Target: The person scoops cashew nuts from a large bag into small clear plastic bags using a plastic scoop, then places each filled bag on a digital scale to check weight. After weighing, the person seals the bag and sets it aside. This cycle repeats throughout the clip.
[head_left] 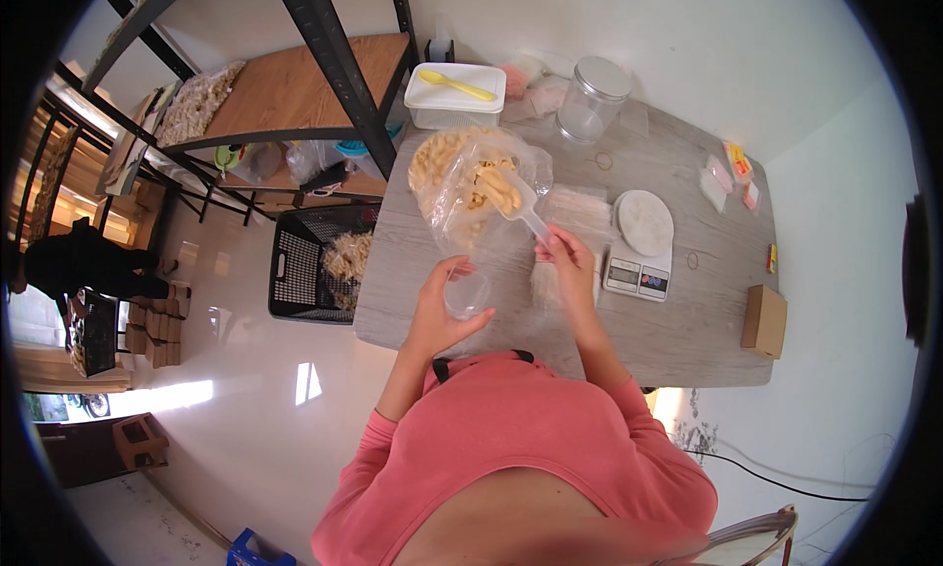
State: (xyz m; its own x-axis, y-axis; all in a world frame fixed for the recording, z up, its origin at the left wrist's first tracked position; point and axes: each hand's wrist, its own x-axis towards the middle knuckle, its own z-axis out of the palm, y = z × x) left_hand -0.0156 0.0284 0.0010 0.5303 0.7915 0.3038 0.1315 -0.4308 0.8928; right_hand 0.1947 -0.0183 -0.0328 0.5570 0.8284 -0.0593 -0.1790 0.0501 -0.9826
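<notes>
My right hand is closed round the handle of a translucent white scoop. Pale yellow snack pieces lie in the scoop's bowl, which is over the mouth of a large clear plastic bag filled with the same kind of snack. Lower and to the left, my left hand curves its fingers and thumb round a small clear round plastic cup. The cup looks to have nothing in it.
Right of my right hand stands a white kitchen scale. Stacked clear plastic packets lie beside it. Behind are a lidded white box with a yellow spoon and a clear jar. A black crate sits left of the table; another person is far left.
</notes>
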